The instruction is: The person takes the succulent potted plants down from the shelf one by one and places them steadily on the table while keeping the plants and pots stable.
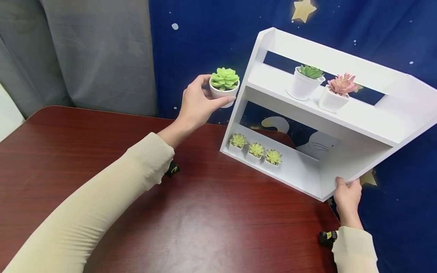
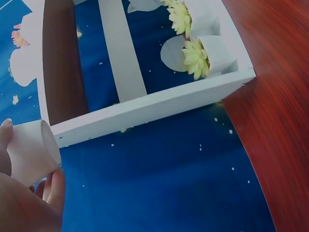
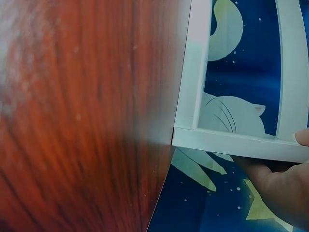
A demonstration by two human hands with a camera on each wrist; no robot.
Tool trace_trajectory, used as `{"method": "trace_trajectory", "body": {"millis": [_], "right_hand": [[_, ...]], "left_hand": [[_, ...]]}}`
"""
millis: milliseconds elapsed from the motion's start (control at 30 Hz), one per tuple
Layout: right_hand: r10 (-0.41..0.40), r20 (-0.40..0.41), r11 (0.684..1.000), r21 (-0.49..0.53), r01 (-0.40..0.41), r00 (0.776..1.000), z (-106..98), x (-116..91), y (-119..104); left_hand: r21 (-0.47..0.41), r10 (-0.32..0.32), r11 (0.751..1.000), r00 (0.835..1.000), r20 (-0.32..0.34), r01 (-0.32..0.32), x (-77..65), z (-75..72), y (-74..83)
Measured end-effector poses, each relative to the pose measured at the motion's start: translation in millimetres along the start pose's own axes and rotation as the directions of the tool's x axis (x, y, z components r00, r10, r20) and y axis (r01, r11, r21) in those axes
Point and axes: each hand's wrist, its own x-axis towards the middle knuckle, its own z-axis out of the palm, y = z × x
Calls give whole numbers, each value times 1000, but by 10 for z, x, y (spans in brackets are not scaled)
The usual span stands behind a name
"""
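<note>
My left hand (image 1: 198,101) grips a round white pot with a bright green succulent (image 1: 224,80), held in the air just left of the white two-tier shelf (image 1: 300,121). The left wrist view shows this pot's base (image 2: 50,142) close to the shelf's side panel. My right hand (image 1: 348,197) holds the shelf's right side panel near its bottom corner, thumb on the front edge; fingers are partly hidden behind the panel. On the upper tier stand a green potted succulent (image 1: 305,83) and a pink one (image 1: 336,93). Several small yellow-green succulents (image 1: 255,151) line the lower tier's left end.
The shelf stands at the far right of a dark red wooden table (image 1: 205,227). Behind it hangs a blue curtain (image 1: 205,34) with stars, and a grey cloth (image 1: 102,53) is at the back left. The table edge runs close by the right hand.
</note>
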Motion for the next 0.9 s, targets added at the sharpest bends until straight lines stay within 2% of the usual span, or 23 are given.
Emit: {"method": "trace_trajectory", "body": {"millis": [167,433,700,900], "right_hand": [[6,12,1000,4,-6,1000,19,-8,-11],[-6,8,1000,-4,6,1000,51,-12,-13],[10,0,1000,-10,-11,1000,-7,-10,11],[6,-9,1000,-25,-6,1000,-3,14,42]], "left_hand": [[23,-12,1000,1000,4,12,-23,-87,-61],[140,13,990,999,-35,-8,-65,-292,-243],[143,-58,988,997,-40,64,-176,-438,-451],[163,-80,983,995,-62,89,-248,-536,-597]]}}
